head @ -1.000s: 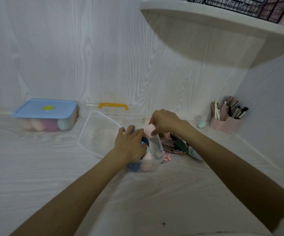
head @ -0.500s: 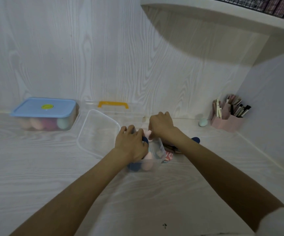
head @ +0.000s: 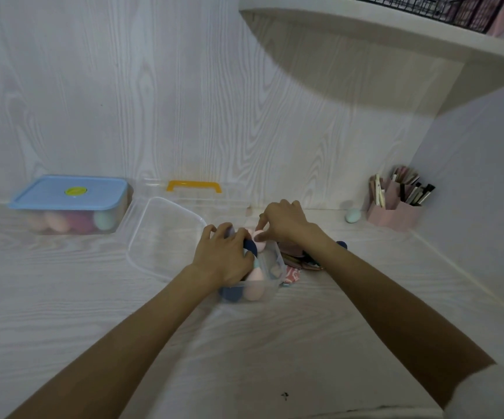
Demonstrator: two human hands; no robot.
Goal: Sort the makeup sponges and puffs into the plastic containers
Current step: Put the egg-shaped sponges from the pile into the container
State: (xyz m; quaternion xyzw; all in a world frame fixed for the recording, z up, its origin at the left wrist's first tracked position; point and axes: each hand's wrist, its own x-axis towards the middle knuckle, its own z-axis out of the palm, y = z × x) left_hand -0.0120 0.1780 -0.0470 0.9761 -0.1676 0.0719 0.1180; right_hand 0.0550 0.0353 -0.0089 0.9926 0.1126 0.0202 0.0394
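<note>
Left hand [head: 225, 255] grips the clear plastic container [head: 264, 269] of sponges; right hand [head: 285, 220], just beyond, pinches a pink sponge [head: 259, 238] over it.

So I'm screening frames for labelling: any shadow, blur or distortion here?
Head view: dim; the white curved shelf casts a broad shadow on the wall; wide-angle bending at the edges; the pink brush holder is slightly soft.
</note>
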